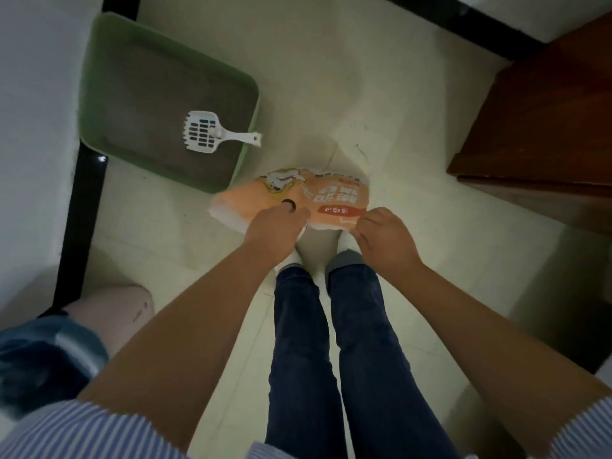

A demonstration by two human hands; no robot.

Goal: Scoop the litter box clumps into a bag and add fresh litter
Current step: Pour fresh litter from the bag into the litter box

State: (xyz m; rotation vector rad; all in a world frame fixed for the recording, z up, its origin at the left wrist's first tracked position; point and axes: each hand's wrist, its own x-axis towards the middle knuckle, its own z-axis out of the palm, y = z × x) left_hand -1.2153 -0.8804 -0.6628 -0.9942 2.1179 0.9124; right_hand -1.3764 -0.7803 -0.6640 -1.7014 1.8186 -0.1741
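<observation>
An orange and white litter bag (298, 197) lies on the pale floor just in front of my feet. My left hand (275, 231) grips its near edge on the left, and my right hand (384, 238) pinches the same edge on the right. Beyond the bag to the left sits a green litter box (96, 77) filled with grey-brown litter. A white slotted scoop (207, 134) rests in the box, its handle lying over the right rim.
A white wall (33, 127) and black frame (82, 210) run along the left. A dark wooden cabinet (546, 127) stands at the right. At the lower left stands a pale bin (116, 313) beside a blue-grey object (43, 359).
</observation>
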